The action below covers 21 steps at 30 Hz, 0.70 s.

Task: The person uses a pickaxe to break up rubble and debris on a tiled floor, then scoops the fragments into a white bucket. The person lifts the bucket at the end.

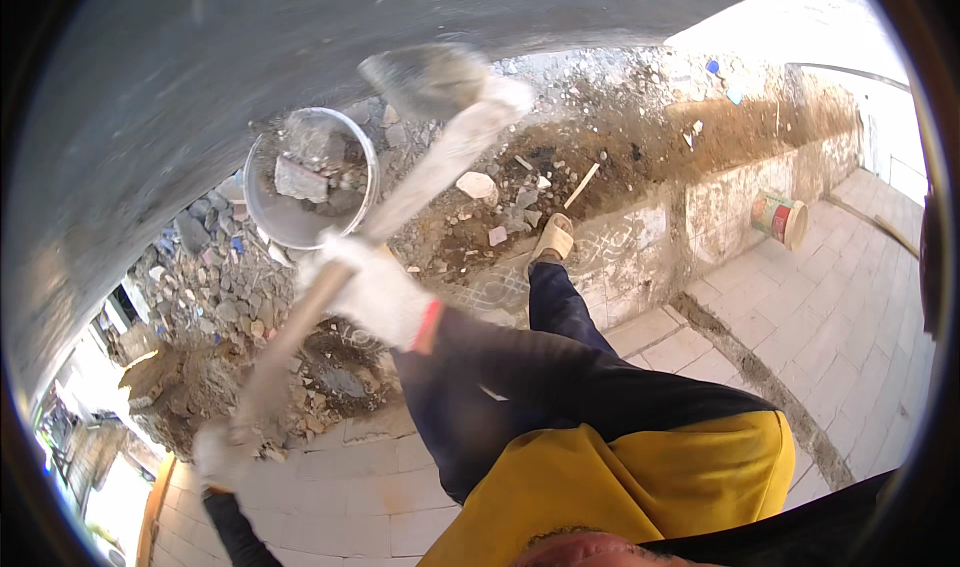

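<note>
A hoe with a long wooden handle slants across the head view, smeared by motion. Its broad metal blade is raised at the far end, near the grey wall. My right hand, in a white glove with a red cuff, is wrapped round the middle of the handle. Lower left, my white-gloved left hand grips near the handle's end, blurred. Just beyond my right hand, a white-rimmed bucket stands on rubble. Inside it lies a broken chunk with smaller debris.
A grey wall runs along the far side. My sandalled foot rests on the raised dirt strip, near a thin stick. Another bucket lies tipped on the right. A rough channel cuts the tiled floor.
</note>
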Each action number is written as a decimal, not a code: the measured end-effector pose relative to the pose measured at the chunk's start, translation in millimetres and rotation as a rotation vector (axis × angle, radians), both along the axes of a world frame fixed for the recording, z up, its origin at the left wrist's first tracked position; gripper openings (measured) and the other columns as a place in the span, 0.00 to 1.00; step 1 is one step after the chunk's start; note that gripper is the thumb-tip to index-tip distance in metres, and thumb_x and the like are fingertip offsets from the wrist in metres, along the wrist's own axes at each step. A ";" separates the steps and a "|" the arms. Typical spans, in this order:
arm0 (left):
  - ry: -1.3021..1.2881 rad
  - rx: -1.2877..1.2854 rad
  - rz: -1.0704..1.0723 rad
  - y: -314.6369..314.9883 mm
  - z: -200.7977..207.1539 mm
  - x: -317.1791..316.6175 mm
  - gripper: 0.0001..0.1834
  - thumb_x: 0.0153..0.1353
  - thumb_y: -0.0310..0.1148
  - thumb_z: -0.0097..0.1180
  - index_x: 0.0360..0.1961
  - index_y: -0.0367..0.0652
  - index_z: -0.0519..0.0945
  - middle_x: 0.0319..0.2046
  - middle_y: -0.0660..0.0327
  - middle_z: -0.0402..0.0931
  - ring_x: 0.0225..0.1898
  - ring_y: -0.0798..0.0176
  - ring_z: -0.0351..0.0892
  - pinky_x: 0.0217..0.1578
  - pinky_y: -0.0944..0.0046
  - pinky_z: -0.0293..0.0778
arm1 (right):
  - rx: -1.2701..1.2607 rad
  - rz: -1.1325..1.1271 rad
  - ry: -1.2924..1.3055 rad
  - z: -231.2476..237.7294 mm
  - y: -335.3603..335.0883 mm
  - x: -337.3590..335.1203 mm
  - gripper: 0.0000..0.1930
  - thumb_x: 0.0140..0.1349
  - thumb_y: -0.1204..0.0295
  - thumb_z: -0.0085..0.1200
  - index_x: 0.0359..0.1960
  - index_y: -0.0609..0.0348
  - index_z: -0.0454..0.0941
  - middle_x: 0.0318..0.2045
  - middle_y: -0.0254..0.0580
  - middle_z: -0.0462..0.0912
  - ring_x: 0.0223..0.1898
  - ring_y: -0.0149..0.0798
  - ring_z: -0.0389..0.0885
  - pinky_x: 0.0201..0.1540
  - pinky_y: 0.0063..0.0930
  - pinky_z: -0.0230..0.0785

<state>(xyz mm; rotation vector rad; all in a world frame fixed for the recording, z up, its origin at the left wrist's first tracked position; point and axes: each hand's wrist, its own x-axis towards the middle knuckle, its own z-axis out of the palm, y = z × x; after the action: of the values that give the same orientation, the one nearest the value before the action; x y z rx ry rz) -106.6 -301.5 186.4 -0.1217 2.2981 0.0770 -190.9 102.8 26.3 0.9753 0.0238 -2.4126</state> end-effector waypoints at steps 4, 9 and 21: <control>-0.266 0.371 0.010 188.9 -154.2 4.7 0.19 0.64 0.44 0.67 0.47 0.40 0.87 0.38 0.48 0.90 0.43 0.40 0.91 0.47 0.46 0.86 | 0.387 -0.255 -0.096 -105.4 122.6 22.8 0.13 0.75 0.59 0.63 0.45 0.51 0.74 0.37 0.36 0.76 0.38 0.42 0.84 0.62 0.61 0.83; -0.386 0.638 -0.064 398.1 -310.6 -32.6 0.23 0.64 0.47 0.63 0.47 0.37 0.82 0.41 0.35 0.86 0.48 0.29 0.87 0.50 0.37 0.81 | 0.907 -0.211 -0.358 -274.9 265.7 11.4 0.12 0.80 0.58 0.59 0.44 0.52 0.76 0.25 0.31 0.76 0.25 0.35 0.81 0.44 0.41 0.88; -0.232 0.505 -0.071 357.4 -444.9 -108.4 0.25 0.63 0.48 0.63 0.46 0.33 0.84 0.35 0.37 0.86 0.42 0.36 0.90 0.44 0.41 0.82 | 0.852 -0.038 -0.265 -480.6 213.3 -62.1 0.12 0.78 0.67 0.56 0.46 0.66 0.75 0.39 0.47 0.83 0.41 0.45 0.87 0.43 0.45 0.87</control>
<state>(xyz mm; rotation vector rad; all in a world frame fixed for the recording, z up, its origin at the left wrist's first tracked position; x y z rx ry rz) -215.0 55.9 -258.6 0.2016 1.9836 0.5707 -253.0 316.0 -454.3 1.6496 1.0055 -2.2815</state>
